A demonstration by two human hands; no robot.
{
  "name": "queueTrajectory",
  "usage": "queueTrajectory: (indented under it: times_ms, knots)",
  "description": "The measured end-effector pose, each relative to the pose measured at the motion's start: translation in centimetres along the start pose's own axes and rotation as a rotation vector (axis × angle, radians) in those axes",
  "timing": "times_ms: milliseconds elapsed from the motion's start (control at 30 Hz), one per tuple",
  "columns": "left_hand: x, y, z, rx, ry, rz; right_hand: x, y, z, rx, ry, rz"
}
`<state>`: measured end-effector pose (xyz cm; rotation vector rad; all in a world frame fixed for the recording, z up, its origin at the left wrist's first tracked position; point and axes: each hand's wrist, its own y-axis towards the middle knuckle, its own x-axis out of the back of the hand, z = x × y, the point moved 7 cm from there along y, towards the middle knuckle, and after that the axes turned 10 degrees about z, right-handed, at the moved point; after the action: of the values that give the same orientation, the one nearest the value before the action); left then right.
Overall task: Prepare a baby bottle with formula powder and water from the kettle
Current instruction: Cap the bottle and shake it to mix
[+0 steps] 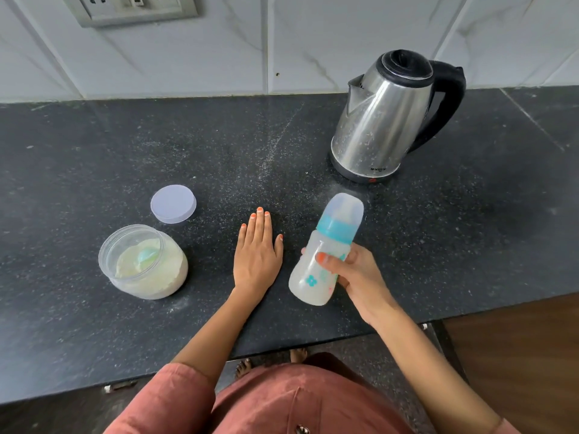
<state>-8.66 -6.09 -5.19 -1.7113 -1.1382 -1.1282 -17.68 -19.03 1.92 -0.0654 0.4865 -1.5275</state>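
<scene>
**Item 1: bottle** (313, 270). Cloudy plastic, teal screw ring, dome cap on. Held tilted, cap end twd kettle, over the counter (94, 151), btw left hand and kettle. Base touching counter or not: can't tell. Body looks milky; fill level can't tell.
- Handling (est.): light, stiff wall w/ slight give, smooth, so slippery if wet; not fragile. Best hold is round the mid-body, below the ring. Use the ring only for unscrewing.

**Right hand** (354, 277): thumb and fingers wrapped round bottle mid-body.

**Left hand** (257, 255): flat on counter, fingers straight, holds nothing, just beside bottle.

**Item 2: kettle** (385, 120). Steel, black lid down, on its base, back right.
- Handling (est.): heavy if full, wall poss. hot. Take by the black handle only.

**Item 3: jar** (142, 277). Open, powder inside w/ teal scoop (147, 256). Its lid (173, 204) lies just behind.
- Handling (est.): light, tips easily.
</scene>
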Motion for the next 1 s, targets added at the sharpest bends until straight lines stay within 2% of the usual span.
queueTrajectory:
  times_ms: [33, 133, 167, 233, 333, 400, 433, 533, 567, 633, 700, 767, 833, 900, 933, 1000]
  knots:
    - [0.0, 0.0, 0.0, 0.000, -0.001, 0.002, 0.3, 0.1, 0.4, 0.028, 0.019, -0.008]
    - [0.1, -0.2, -0.1, -0.005, -0.011, -0.007, 1.9, 1.1, 1.8, 0.179, 0.422, -0.141]
    - [0.1, -0.2, -0.1, -0.004, -0.009, -0.006, 2.3, 1.4, 2.0, 0.216, 0.491, -0.184]
    - [0.0, -0.2, -0.1, -0.001, -0.007, -0.005, 1.9, 1.3, 1.7, 0.186, 0.414, -0.182]
    - [0.2, -0.1, -0.1, -0.004, -0.013, -0.012, 0.0, 0.0, -0.1, 0.023, 0.090, -0.026]
    - [0.2, -0.1, -0.1, -0.006, -0.018, -0.013, -0.1, -0.5, 0.2, 0.016, 0.007, 0.022]
    - [0.2, -0.2, -0.1, -0.006, -0.018, -0.011, 0.3, -0.3, 0.7, 0.060, 0.082, 0.000]
    - [0.2, -0.1, -0.1, -0.010, -0.017, -0.017, 2.4, 1.0, 2.0, 0.211, 0.512, -0.178]
    - [0.2, -0.2, -0.1, -0.010, -0.013, -0.015, 2.8, 1.1, 2.1, 0.226, 0.548, -0.232]
    - [0.2, -0.2, -0.1, -0.009, -0.010, -0.012, 2.4, 1.2, 1.3, 0.147, 0.406, -0.214]
    - [0.2, -0.1, -0.1, -0.007, -0.011, -0.010, 1.0, 0.3, 0.3, 0.026, 0.126, -0.077]
    - [0.2, -0.1, 0.0, -0.005, -0.008, -0.008, 0.6, -0.4, 0.3, 0.002, -0.010, 0.015]
    - [0.2, -0.1, -0.1, -0.004, -0.004, -0.010, 1.2, 0.1, 1.4, 0.101, 0.179, -0.023]
    - [0.2, -0.1, -0.1, -0.005, -0.006, -0.013, 2.4, 0.9, 2.0, 0.203, 0.454, -0.146]
    - [0.1, -0.1, -0.1, -0.004, -0.007, -0.010, 2.5, 1.2, 2.1, 0.220, 0.498, -0.195]
    - [0.1, -0.1, -0.1, -0.002, -0.005, 0.000, 2.0, 1.3, 1.4, 0.166, 0.399, -0.177]
